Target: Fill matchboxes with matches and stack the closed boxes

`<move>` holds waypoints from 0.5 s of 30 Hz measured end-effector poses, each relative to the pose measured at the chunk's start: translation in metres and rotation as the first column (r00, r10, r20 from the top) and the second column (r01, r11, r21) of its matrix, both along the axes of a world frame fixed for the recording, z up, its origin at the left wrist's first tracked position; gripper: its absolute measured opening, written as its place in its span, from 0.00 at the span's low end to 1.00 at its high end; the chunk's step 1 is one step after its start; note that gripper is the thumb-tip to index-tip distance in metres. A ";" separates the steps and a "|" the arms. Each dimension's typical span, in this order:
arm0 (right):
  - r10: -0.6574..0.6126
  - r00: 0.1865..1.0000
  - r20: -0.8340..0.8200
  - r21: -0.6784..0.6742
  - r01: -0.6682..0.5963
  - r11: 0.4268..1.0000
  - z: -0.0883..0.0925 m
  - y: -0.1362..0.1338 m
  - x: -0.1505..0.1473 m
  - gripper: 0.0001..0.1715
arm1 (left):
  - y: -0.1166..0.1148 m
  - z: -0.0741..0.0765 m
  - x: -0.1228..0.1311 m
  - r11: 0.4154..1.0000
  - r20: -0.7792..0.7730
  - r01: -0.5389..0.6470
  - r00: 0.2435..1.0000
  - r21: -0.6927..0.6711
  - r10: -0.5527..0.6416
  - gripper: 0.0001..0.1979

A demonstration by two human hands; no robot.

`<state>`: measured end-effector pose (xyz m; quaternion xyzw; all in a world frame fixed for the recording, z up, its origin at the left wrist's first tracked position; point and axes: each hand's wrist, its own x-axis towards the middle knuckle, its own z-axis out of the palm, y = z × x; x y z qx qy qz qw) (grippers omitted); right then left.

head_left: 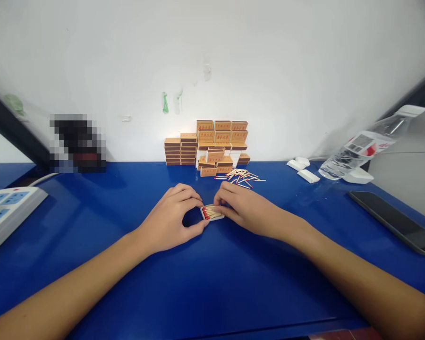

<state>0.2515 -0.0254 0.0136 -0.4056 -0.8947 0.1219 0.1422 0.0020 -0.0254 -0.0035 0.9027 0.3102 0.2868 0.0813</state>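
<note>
Left hand (173, 215) curves around the near end of a small white tray (217, 218), gripping it between thumb and fingertips at the middle of a blue table (205, 283). Red-tipped matches (208, 212) lie inside, heads toward that hand. The right hand (248, 210) has its fingers bent together over the tray's other end, touching the matches; whether it pinches one, I cannot tell. Just beyond lies a loose match pile (241, 175), near stacked matchboxes (222, 137) against a white wall (127, 56). Their orange-tan faces carry rows of red Chinese characters, too small to read with certainty. At right, a clear plastic bottle (386, 126) leans over, its label (368, 144) showing a square printed code and red marking, brand unreadable. Nearby lies a dark-screened phone (396, 222); at far left, a power strip (17, 205) with blue socket panels.
</note>
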 end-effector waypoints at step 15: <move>0.026 0.989 -0.147 0.015 -0.024 1.000 -0.005 0.003 -0.001 0.06 | 0.001 -0.001 0.000 1.000 -0.008 -0.002 1.000 0.003 0.002 0.09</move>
